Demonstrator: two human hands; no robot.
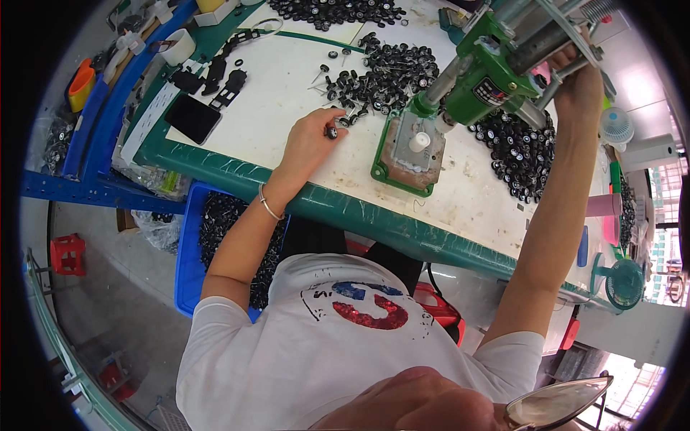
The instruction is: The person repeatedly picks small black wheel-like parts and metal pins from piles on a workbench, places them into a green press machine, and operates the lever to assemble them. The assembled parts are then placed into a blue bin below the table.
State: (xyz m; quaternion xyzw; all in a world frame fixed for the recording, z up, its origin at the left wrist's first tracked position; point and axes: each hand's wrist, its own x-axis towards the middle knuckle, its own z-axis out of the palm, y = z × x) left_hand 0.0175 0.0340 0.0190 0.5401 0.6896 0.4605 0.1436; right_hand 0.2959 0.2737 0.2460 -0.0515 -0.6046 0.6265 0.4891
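My left hand (310, 142) is pinched on a small black wheel (331, 133) above the white tabletop, just left of the hand press. My right hand (577, 85) is raised at the upper right, its fingers wrapped round the lever handle (571, 66) of the press. The green hand press (476, 79) stands between my hands, with a white round holder (419, 141) on its base plate (430, 172). Past my left fingertips lies a heap of black wheels with metal pins (392, 75). A second heap of black wheels (519, 154) spreads right of the press.
A phone with a dark screen (192, 119) lies at the table's left, near black plastic parts (228, 90). More wheels (327, 13) are piled at the far edge. Below the table's green edge (345, 214), a blue bin (188, 266) holds dark small parts. A teal fan (624, 283) stands right.
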